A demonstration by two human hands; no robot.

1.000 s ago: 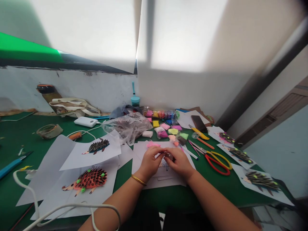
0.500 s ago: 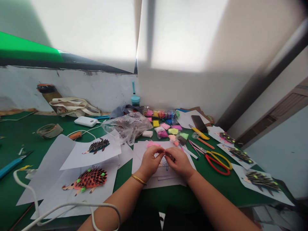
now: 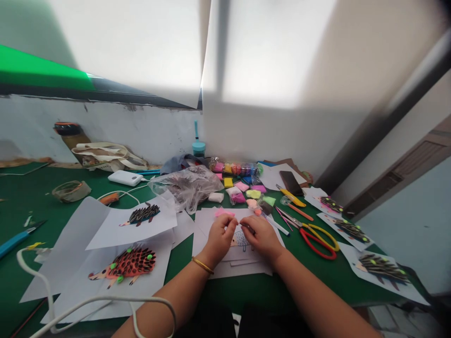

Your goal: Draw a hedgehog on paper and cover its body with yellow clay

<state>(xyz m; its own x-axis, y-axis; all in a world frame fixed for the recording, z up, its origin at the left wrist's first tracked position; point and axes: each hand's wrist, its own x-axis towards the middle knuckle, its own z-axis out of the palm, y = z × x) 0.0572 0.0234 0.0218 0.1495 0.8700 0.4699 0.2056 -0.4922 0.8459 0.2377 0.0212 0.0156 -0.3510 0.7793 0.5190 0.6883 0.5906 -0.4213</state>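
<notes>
My left hand [image 3: 219, 237], with a gold bangle at the wrist, has its thumb and fingers pinched together. What sits in that pinch, if anything, is too small to make out. Close beside it, my right hand [image 3: 262, 236] is closed around a small dark piece [image 3: 247, 228] that looks like modelling clay. Both hands are over a paper with a hedgehog drawing [image 3: 239, 239], partly hidden by them. A pink lump of clay [image 3: 224, 213] lies on the paper just beyond my left fingertips.
Scissors [image 3: 319, 239], a utility knife [image 3: 291, 195] and a phone [image 3: 291, 182] lie on the right. Several wrapped clay packs [image 3: 253, 193] and a plastic bag [image 3: 186, 185] lie behind. Finished hedgehog pictures [image 3: 132, 263] flank both sides. A white cable [image 3: 105, 299] loops at the front left.
My fingertips, touching before, have drawn slightly apart, the left ones shifting a little left. More of the hedgehog drawing shows between my hands. The dark piece stays in my right hand.
</notes>
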